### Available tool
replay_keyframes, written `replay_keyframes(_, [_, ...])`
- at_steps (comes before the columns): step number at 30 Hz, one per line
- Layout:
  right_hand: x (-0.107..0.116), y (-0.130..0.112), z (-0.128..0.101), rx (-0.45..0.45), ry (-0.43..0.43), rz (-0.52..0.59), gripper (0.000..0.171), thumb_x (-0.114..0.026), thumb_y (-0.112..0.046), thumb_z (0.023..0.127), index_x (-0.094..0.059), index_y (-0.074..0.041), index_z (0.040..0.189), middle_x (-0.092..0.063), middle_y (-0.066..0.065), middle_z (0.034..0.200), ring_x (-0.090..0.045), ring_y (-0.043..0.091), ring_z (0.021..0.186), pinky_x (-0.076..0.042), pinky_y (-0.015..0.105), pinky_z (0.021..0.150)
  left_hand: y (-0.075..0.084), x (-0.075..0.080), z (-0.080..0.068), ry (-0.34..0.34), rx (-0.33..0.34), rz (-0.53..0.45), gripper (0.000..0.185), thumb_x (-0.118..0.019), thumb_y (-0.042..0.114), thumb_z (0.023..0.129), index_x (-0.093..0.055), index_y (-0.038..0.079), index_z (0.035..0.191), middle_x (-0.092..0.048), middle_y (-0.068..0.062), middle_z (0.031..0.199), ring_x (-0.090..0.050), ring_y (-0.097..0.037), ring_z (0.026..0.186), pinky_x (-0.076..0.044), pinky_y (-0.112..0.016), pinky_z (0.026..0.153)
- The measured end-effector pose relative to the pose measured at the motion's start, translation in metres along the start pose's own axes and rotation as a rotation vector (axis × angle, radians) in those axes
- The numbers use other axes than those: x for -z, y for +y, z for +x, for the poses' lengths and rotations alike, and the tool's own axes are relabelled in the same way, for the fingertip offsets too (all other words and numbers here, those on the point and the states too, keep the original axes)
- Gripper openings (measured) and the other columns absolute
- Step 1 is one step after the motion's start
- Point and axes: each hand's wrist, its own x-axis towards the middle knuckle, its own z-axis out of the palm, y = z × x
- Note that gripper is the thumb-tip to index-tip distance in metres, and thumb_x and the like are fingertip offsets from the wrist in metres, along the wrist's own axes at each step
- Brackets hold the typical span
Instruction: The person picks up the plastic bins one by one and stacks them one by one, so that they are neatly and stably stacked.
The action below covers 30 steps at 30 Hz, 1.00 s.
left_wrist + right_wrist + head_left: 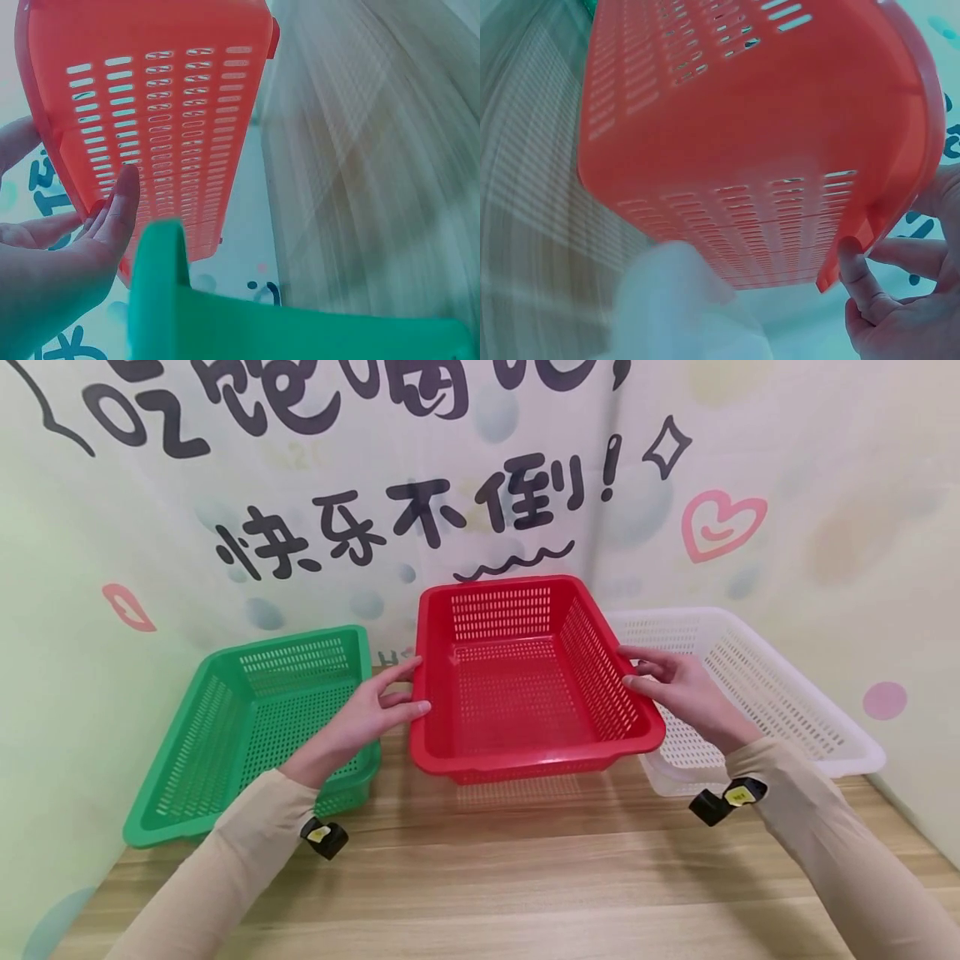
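Note:
Both hands hold a red plastic basket (517, 693) by the rims of its two short sides. The left hand (378, 702) grips the left rim, thumb on top and fingers underneath; its fingers (124, 202) show against the slotted wall in the left wrist view. On the opposite rim, the right hand (678, 689) pinches the edge, with a fingertip (851, 251) under the lip in the right wrist view. The basket's slotted floor holds nothing, and its underside hangs above the wooden table (480, 868).
A green basket (213, 743) stands on the left, partly behind the left forearm. To the right is a white basket (780, 693), overlapped by the red one and the right hand. Behind them hangs a printed cloth (322, 585) with dark lettering.

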Motion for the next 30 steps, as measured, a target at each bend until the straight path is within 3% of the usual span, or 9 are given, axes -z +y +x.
replay_keyframes(6, [0.009,-0.001,-0.002,0.011,0.023,0.029,0.052,-0.063,-0.012,0.095,-0.045,0.002,0.142,-0.065,0.019,0.108,-0.068,0.02,0.083,-0.057,0.031,0.072,0.008,-0.005,0.004,0.012,-0.015,-0.02,0.072,-0.065,0.016,0.093,-0.025,0.012,0.154,-0.037,-0.012,0.141,-0.052,-0.031,0.122,-0.049,-0.041,0.093])
replay_keyframes(19, [0.026,-0.014,-0.012,0.018,0.12,-0.002,0.05,-0.064,-0.017,0.094,-0.05,-0.005,0.14,-0.067,0.003,0.113,-0.067,0.016,0.093,-0.056,0.026,0.075,0.02,-0.013,0.014,0.032,-0.176,-0.118,0.066,-0.059,0.01,0.095,-0.027,0.011,0.153,-0.038,-0.013,0.139,-0.05,-0.031,0.123,-0.052,-0.034,0.089])
replay_keyframes(24, [0.034,-0.018,-0.018,0.029,0.146,-0.005,0.049,-0.064,-0.018,0.094,-0.051,-0.008,0.14,-0.066,0.002,0.115,-0.067,0.014,0.095,-0.056,0.026,0.076,0.024,-0.02,0.017,0.028,-0.214,-0.15,0.063,-0.057,0.007,0.096,-0.028,0.009,0.152,-0.039,-0.014,0.139,-0.05,-0.033,0.123,-0.052,-0.035,0.089])
replay_keyframes(30, [0.043,-0.017,-0.028,0.019,0.125,0.083,0.052,-0.062,-0.013,0.095,-0.045,-0.009,0.144,-0.06,0.004,0.124,-0.066,0.016,0.098,-0.056,0.029,0.074,0.027,-0.032,0.021,0.041,-0.245,-0.227,0.058,-0.055,0.002,0.096,-0.032,0.005,0.149,-0.04,-0.015,0.139,-0.05,-0.035,0.122,-0.05,-0.037,0.092])
